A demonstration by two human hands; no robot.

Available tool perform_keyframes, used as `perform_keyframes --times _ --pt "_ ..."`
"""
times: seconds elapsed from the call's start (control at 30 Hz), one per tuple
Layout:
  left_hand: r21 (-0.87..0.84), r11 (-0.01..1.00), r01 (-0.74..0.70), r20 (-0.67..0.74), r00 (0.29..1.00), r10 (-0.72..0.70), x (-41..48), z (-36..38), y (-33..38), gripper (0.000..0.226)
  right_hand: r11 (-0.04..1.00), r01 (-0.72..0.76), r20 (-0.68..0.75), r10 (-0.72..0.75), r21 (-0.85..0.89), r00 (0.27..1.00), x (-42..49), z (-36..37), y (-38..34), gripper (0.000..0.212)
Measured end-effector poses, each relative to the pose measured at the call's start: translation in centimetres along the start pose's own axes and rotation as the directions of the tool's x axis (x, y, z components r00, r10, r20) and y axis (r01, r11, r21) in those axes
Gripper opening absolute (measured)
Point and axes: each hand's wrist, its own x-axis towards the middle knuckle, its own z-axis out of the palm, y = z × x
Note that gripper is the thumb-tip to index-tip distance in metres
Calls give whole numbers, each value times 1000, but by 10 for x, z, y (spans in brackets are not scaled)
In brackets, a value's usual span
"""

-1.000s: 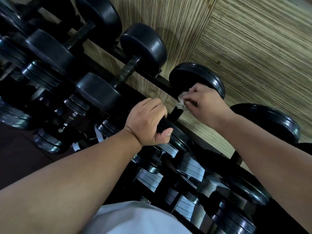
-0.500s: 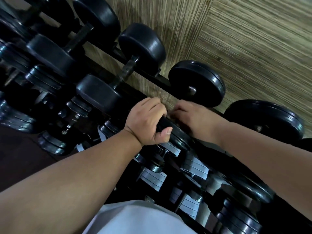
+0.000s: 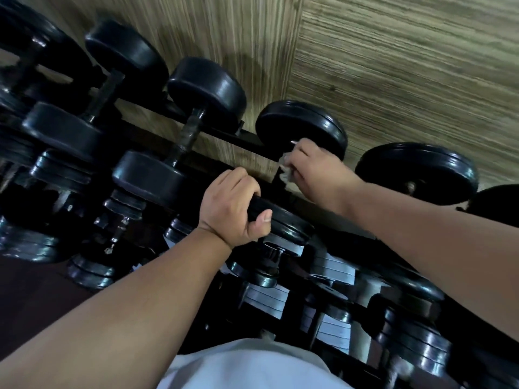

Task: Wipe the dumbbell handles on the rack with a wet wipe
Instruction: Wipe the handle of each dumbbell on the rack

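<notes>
Dumbbell handle [image 3: 277, 179] under wipe, top tier of rack [image 3: 230, 137].
Head view: right hand [image 3: 317, 172] pinches the wet wipe [image 3: 285, 167] around the handle, beside the far plate [image 3: 300, 127]. Left hand [image 3: 233, 209] curls over the near plate [image 3: 283, 221]. Risk, judged: bunched wipe skips the handle's near end; a loosened left grip lets the dumbbell roll.

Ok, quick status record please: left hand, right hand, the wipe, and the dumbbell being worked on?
left hand: grips the near head of the dumbbell
right hand: holds the wet wipe at the handle, beside the far head
wet wipe: crumpled, whitish, partly hidden by fingers
dumbbell: black, lying on the rack, top tier
</notes>
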Motion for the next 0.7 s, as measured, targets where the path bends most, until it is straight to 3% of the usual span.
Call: perform_keyframes --times 0.17,0.27,0.37,0.47,0.57,0.7 --pt "34 999 10 69 998 -12 -1 -2 -2 57 993 -44 123 30 110 992 -3 4 -13 21" --pt "41 998 45 103 993 -49 -3 -4 -2 47 925 -275 2 285 264 959 4 5 -6 13" --pt "33 998 58 116 991 -62 -2 -6 -1 58 743 -500 -8 561 445 828 7 7 -13 13" --pt "41 997 61 126 990 -66 0 -7 1 68 477 -625 48 770 618 636 4 22 -32 11" --pt "53 996 70 142 987 -77 0 -8 1 71 307 -591 116 814 746 570 -2 35 -44 2" --pt "51 996 71 160 984 -79 0 -9 2 70 181 -473 54 896 862 441 10 29 -30 6"
